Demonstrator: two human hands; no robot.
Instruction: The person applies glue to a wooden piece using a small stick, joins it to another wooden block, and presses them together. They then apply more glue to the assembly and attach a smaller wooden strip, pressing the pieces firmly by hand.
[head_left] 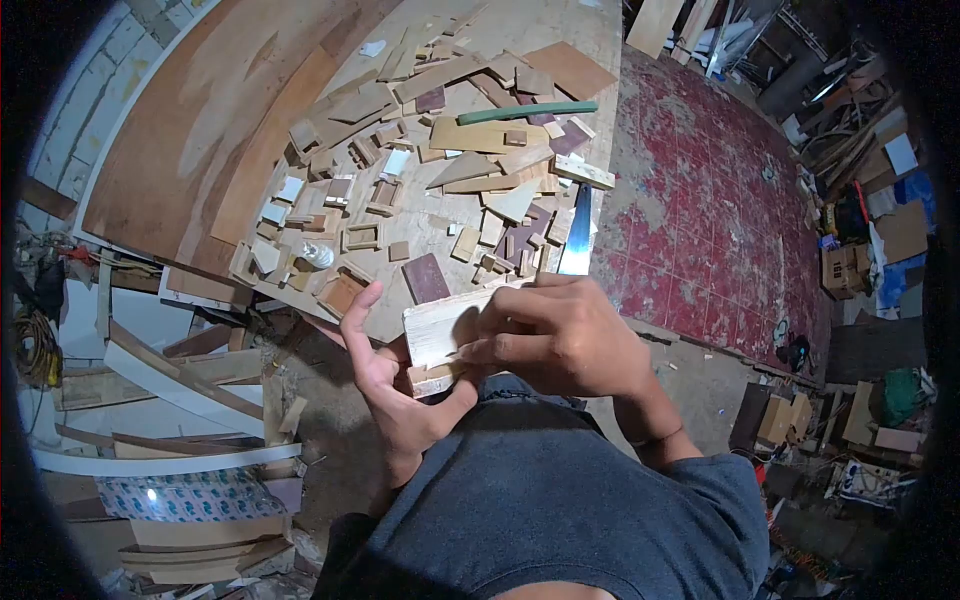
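Close in front of my chest, my left hand (395, 385) holds a small L-shaped wooden piece (432, 338) with a pale, whitish face. Its thumb lies along the near edge, and the fingers behind are partly hidden. My right hand (560, 335) is closed over the right part of the same piece, fingertips pinched together against its face. What the pinch holds, if anything, is hidden. Just beyond the right hand lies a tapered shiny metal blade (577, 240). A dark reddish-brown flat piece (426, 278) lies on the table beyond the wooden piece.
Many wood offcuts and small wooden frames cover the plywood table (385, 285). Among them are a green strip (527, 112) and a small clear bottle (317, 255). Large curved boards (200, 130) stand at left. Red tiled floor (710, 220) and stacked scrap lie to the right.
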